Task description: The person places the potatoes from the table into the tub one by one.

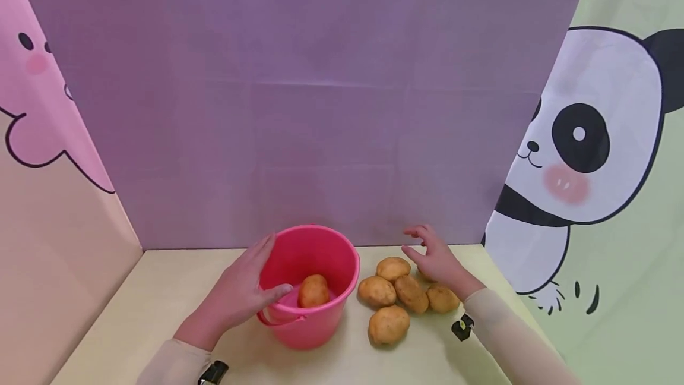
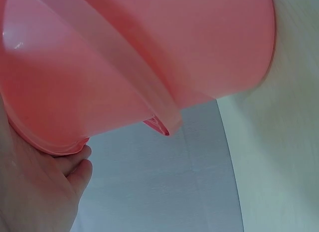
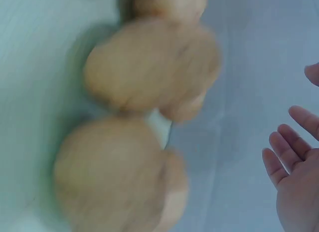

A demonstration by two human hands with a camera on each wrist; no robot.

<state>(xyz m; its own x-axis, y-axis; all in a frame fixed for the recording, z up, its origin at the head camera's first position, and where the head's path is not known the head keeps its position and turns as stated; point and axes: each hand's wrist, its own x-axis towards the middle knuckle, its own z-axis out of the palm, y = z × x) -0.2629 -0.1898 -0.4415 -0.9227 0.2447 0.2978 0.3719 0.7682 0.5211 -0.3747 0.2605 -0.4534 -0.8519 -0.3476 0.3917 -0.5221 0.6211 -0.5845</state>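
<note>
A pink bucket [image 1: 315, 331] stands upright on the table with one potato [image 1: 313, 291] visible inside. My left hand [image 1: 243, 290] holds the bucket's left side at the rim, thumb over the near edge and fingers along the far left. In the left wrist view the fingers [image 2: 79, 174] curve against the rim. My right hand [image 1: 437, 257] hovers above the back of a potato group, fingers spread and loosely bent, holding nothing. Nearest it are a back potato [image 1: 393, 268] and a potato partly hidden under the hand. A separate potato [image 1: 389, 325] lies in front.
Several potatoes cluster to the bucket's right, among them an oblong one [image 1: 411, 294] and a right-hand one [image 1: 443, 299]. The bucket's handle [image 2: 124, 62] hangs down its side. A purple backdrop [image 1: 331, 106] rises behind the pale table [image 1: 176, 290]; printed side panels flank it.
</note>
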